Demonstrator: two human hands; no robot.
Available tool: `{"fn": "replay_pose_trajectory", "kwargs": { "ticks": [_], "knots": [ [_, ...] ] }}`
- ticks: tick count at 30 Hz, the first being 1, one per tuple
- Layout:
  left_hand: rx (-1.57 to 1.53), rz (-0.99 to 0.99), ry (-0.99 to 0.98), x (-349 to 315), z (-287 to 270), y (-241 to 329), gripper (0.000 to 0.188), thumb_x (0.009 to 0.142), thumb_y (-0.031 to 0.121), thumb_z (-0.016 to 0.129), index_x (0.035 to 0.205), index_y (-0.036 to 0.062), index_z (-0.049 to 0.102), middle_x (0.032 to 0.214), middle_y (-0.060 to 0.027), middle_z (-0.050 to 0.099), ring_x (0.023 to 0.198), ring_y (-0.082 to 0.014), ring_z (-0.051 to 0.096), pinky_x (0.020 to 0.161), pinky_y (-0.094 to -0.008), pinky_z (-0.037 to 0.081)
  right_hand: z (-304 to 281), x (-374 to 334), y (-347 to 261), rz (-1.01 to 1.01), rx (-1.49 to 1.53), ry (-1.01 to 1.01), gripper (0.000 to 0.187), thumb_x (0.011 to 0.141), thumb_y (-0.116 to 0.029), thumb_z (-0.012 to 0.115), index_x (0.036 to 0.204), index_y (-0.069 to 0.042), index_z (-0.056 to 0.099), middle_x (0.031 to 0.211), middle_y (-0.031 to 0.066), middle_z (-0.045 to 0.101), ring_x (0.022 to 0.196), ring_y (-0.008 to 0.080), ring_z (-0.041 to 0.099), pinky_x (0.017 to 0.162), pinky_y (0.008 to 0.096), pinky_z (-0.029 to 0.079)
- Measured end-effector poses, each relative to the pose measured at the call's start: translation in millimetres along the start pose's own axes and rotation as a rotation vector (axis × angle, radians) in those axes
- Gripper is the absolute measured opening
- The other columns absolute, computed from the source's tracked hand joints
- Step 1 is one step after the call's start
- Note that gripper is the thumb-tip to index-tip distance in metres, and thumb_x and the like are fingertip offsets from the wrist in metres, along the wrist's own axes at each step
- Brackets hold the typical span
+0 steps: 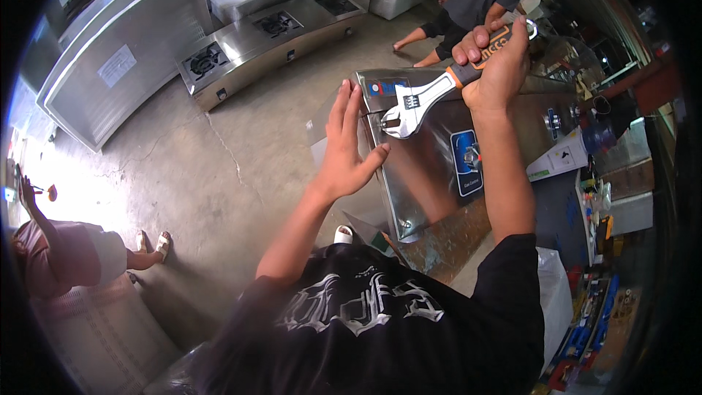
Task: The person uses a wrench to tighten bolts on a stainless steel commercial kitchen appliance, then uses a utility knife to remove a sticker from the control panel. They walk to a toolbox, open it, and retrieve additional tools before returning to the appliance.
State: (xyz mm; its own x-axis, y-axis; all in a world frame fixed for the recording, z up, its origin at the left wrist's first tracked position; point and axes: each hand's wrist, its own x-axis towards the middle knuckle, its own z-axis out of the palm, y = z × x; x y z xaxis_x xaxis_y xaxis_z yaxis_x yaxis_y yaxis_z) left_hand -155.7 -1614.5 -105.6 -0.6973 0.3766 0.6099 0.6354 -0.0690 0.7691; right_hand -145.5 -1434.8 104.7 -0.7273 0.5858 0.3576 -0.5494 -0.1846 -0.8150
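An adjustable wrench [431, 96] slants across the upper center of the frame, held over a stainless-steel appliance [431, 194], as I follow from my remote station. I judge it rigid, hard to damage and fairly heavy, its weight toward the head; bare metal would likely feel slick, so I would take hold of the cushioned-looking handle and leave the head free. My right hand [503, 73], upper right of center, is wrapped around that handle, thumb toward its upper end. My left hand [347, 150], near center, holds nothing, fingers extended and thumb spread beside the appliance's left edge; I cannot tell whether it touches the metal. The wrench shows a bright silver head and shank, a ridged adjusting screw and a dark handle trimmed in orange. Its slightly parted jaws point lower left, near the appliance's edge; contact there is unclear.
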Motion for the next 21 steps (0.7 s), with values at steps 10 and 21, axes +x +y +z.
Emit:
{"fn": "replay_pose_trajectory", "kwargs": {
  "ticks": [10,21],
  "knots": [
    [0.203,0.069,0.06,16.7,-17.8,17.3,0.092,0.089,0.039,0.07,0.16,0.0003,0.027,0.166,-0.0251,0.023,0.15,-0.0396,0.03,0.121,-0.0479,0.028,31.1,-0.1,0.5,0.065,0.027,-0.688,0.054,0.106,-0.063,0.04,0.101,-0.01,0.049,0.066,0.003,0.044,0.048,0.0125,0.039,0.046,0.0309,0.038],
    [-0.257,0.327,-0.592,132.5,-68.6,81.5,0.042,0.078,0.025,0.081,0.112,0.0021,0.07,0.096,-0.0132,0.077,0.092,-0.0273,0.075,0.077,-0.0359,0.057,53.4,0.9,-13.0,0.209,0.16,-1.575,0.073,0.084,-0.066,0.07,0.089,0.006,0.06,0.068,0.0172,0.066,0.059,0.0328,0.069,0.058,0.0425,0.059]
  ]
}}
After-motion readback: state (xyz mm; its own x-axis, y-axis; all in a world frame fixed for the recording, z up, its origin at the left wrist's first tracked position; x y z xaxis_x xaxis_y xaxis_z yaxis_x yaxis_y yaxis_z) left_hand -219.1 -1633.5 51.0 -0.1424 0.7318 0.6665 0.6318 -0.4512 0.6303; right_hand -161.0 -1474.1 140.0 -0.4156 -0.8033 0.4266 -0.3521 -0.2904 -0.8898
